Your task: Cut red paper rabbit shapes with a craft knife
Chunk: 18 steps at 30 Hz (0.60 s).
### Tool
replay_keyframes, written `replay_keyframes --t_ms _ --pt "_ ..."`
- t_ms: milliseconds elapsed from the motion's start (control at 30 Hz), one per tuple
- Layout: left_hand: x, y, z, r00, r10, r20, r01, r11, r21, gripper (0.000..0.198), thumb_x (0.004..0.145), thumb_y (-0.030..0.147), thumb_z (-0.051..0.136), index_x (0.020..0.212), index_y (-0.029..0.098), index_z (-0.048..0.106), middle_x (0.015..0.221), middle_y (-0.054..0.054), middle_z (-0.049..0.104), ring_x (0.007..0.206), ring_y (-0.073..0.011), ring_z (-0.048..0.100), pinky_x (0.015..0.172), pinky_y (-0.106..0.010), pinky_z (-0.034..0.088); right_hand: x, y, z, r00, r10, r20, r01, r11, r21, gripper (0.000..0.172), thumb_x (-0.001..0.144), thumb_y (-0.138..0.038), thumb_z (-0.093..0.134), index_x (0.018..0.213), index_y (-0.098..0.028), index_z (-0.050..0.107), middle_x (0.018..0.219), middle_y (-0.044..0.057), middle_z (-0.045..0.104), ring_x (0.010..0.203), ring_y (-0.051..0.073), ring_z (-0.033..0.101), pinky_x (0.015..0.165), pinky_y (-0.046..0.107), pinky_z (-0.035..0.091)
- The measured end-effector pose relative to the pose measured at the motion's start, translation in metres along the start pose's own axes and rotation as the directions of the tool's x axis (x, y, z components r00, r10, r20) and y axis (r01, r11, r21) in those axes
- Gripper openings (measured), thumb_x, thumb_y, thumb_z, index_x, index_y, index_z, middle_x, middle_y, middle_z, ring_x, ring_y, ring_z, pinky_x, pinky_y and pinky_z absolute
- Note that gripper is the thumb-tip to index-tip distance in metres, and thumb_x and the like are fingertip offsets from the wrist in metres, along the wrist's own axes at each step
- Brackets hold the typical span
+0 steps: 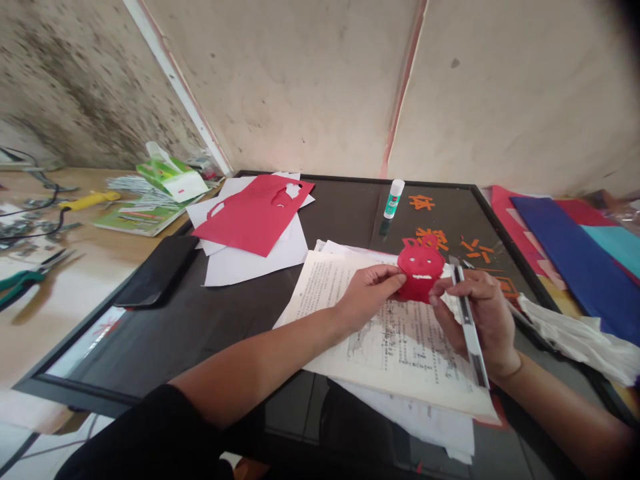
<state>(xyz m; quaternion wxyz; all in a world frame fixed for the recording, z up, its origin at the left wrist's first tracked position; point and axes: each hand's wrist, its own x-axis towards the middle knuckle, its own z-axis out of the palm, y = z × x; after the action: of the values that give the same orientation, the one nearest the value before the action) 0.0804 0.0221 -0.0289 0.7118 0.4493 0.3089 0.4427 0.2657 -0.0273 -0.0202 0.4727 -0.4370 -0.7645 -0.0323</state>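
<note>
A red paper cutout (424,267) shaped like an eared animal head, with small holes cut in it, is held up over an open printed book (395,353). My left hand (373,290) pinches its left edge between thumb and fingers. At its lower right edge are the thumb and fingertips of my right hand (483,310). That hand also grips a slim metal-and-black utility knife (467,320), lying lengthwise across the fingers. Whether the right fingertips pinch the paper or only touch it, I cannot tell. Loose white sheets stick out beneath the book.
A glue stick (394,199) stands behind the book, near orange paper characters (421,203). Red cut paper (255,213) lies on white sheets at back left. A black phone (157,272), green-handled pliers (25,283), white gloves (575,333) and coloured sheets (565,260) lie around the sides.
</note>
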Motion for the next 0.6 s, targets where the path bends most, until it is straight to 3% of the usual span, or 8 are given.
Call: replay_keyframes --t_ms 100,167,267,400,600 --pt "0.005 -0.003 -0.002 0.995 0.056 -0.086 -0.062 0.996 -0.070 0.025 0.077 0.040 0.075 0.082 0.016 0.069 0.081 -0.003 0.067 0.077 -0.0141 0.063 0.079 -0.034 0.054 0.000 -0.010 -0.003 0.988 -0.121 0.094 0.117 0.992 0.046 0.033 0.076 -0.006 0.067 0.094 -0.028 0.049 0.081 0.001 0.063 0.076 0.023 0.060 0.072 0.040 0.046" --pt "0.007 -0.004 -0.003 0.990 0.081 -0.111 -0.092 0.992 -0.092 0.026 0.076 0.041 0.076 0.083 0.017 0.070 0.082 -0.002 0.067 0.080 -0.0146 0.064 0.083 -0.035 0.053 -0.001 -0.013 -0.002 0.989 -0.107 0.101 0.100 0.993 0.069 0.033 0.076 -0.005 0.067 0.094 -0.027 0.050 0.081 0.001 0.063 0.077 0.022 0.061 0.070 0.038 0.047" --pt "0.006 -0.004 -0.003 0.993 0.081 -0.087 -0.089 0.993 -0.084 0.026 0.075 0.040 0.078 0.083 0.017 0.072 0.083 -0.003 0.069 0.081 -0.0151 0.064 0.085 -0.036 0.052 -0.002 -0.013 0.003 0.998 0.059 0.025 -0.062 0.988 0.138 0.030 0.079 -0.010 0.069 0.095 -0.028 0.050 0.082 0.001 0.067 0.080 0.022 0.064 0.074 0.041 0.050" --pt "-0.002 0.001 0.000 0.998 0.064 0.010 -0.063 0.998 -0.011 0.024 0.075 0.038 0.079 0.082 0.015 0.075 0.082 -0.005 0.071 0.077 -0.0152 0.064 0.082 -0.035 0.051 -0.001 -0.011 0.010 0.945 0.324 -0.039 -0.300 0.910 0.286 0.027 0.081 -0.019 0.072 0.096 -0.026 0.051 0.087 0.003 0.070 0.080 0.023 0.070 0.076 0.042 0.054" --pt "-0.008 0.005 0.002 0.989 0.106 0.101 -0.117 0.987 0.106 0.020 0.081 0.036 0.074 0.086 0.017 0.077 0.086 -0.005 0.073 0.083 -0.0160 0.065 0.087 -0.035 0.050 -0.001 -0.011 0.012 0.910 0.409 -0.065 -0.375 0.880 0.292 0.030 0.079 -0.029 0.078 0.095 -0.024 0.054 0.089 0.005 0.074 0.083 0.024 0.073 0.081 0.044 0.056"
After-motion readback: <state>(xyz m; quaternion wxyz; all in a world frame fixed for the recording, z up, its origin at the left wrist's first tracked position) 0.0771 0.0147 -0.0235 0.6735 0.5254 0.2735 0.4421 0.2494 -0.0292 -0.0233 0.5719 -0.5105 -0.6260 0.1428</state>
